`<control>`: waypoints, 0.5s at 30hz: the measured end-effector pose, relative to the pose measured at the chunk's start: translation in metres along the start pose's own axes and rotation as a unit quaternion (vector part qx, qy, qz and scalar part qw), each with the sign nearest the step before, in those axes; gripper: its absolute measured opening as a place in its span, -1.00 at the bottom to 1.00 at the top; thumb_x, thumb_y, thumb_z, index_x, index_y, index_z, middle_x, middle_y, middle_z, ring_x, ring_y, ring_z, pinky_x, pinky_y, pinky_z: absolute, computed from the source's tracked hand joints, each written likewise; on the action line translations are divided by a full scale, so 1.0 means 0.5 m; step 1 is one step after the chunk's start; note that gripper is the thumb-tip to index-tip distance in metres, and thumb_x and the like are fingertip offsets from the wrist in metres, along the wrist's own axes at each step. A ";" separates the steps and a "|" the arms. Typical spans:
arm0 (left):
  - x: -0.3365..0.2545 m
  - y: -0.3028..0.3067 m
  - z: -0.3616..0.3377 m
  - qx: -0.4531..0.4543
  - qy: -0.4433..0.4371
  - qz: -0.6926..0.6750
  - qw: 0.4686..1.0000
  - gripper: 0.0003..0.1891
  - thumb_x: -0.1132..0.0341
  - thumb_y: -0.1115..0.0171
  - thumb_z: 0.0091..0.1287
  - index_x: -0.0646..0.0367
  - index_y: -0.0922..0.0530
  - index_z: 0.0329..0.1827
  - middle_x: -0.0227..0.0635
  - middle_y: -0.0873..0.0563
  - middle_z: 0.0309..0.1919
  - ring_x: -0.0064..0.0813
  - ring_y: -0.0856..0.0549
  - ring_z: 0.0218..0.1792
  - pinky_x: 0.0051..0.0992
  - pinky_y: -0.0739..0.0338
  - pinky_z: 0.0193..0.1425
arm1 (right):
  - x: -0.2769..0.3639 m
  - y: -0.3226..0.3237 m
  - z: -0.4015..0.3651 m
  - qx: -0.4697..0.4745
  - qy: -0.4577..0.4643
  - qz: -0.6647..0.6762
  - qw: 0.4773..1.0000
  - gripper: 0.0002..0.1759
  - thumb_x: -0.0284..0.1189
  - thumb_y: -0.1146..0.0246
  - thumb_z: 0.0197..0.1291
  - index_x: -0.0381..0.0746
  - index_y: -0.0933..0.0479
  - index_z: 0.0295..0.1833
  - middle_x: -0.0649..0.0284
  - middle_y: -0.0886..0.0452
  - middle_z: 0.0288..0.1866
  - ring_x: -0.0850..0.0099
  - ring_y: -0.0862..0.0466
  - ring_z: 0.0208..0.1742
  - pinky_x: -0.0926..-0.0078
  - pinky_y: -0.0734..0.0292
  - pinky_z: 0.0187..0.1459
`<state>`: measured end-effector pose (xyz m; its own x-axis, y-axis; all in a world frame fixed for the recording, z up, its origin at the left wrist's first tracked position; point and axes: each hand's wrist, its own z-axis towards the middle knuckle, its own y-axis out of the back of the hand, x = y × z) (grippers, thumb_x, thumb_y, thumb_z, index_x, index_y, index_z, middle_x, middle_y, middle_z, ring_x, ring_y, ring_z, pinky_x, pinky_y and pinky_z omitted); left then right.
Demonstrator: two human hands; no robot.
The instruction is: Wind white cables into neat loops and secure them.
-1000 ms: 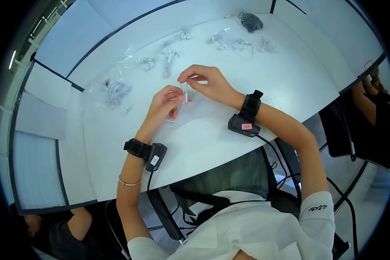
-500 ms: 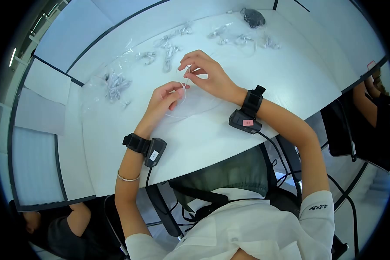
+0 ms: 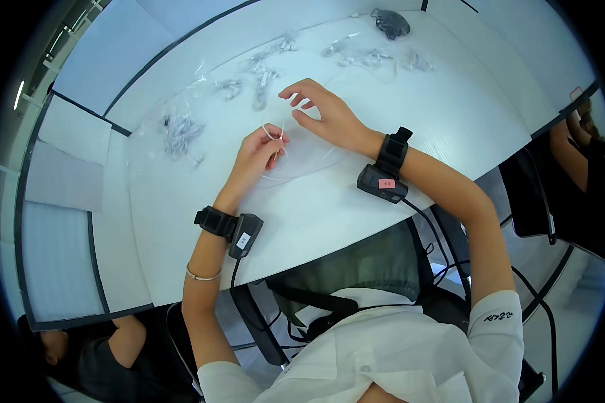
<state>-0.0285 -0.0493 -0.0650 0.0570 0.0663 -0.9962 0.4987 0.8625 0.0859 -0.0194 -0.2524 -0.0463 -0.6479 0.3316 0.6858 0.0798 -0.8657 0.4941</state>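
Observation:
My left hand (image 3: 262,151) pinches a thin white cable (image 3: 282,178) between thumb and fingers, a little above the table. One short end of the cable sticks up from the pinch, and a long loop trails to the right over the white tabletop. Up and to the right, my right hand (image 3: 326,115) hovers with its fingers apart and nothing between them. Its thumb is near the cable's upright end without touching it.
Bundled white cables (image 3: 265,80) lie beyond my hands, and a larger tangle (image 3: 181,134) is at the left. A dark grey mesh-like bundle (image 3: 391,24) sits at the back of the table (image 3: 410,134). Panels border it. Other people sit at both sides.
My right hand has let go of the cable and its fingers have spread. My left hand keeps its pinch, and the cable's upper end now stands loose above it.

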 end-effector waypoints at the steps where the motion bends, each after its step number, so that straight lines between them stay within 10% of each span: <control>1: 0.001 0.000 0.000 -0.001 -0.002 -0.008 1.000 -0.88 0.36 -0.04 0.31 0.20 -0.51 -0.22 -0.52 -0.50 -0.51 -0.79 -0.40 -0.58 -0.73 -0.26 -0.51 | -0.005 0.000 -0.001 0.002 -0.004 -0.008 1.000 -0.65 -0.56 -0.11 0.19 -0.15 -0.42 0.11 0.28 -0.47 0.06 0.45 -0.54 -0.01 0.46 -0.47 0.02; 15: 0.020 0.010 0.007 -0.049 -0.040 -0.072 0.995 -0.86 0.34 -0.01 0.36 0.19 -0.42 -0.12 -0.35 -0.55 -0.32 -0.61 -0.57 -0.42 -0.67 -0.40 -0.46 | -0.014 -0.004 -0.004 0.060 0.010 -0.036 0.997 -0.62 -0.42 -0.13 0.21 -0.14 -0.35 0.15 0.25 -0.42 0.10 0.36 -0.53 0.00 0.42 -0.47 -0.01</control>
<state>-0.0222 -0.0461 -0.0746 0.0619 -0.0993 -0.9931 0.4194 0.9055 -0.0644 -0.0165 -0.2535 -0.0531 -0.6697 0.3833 0.6361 0.1220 -0.7881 0.6033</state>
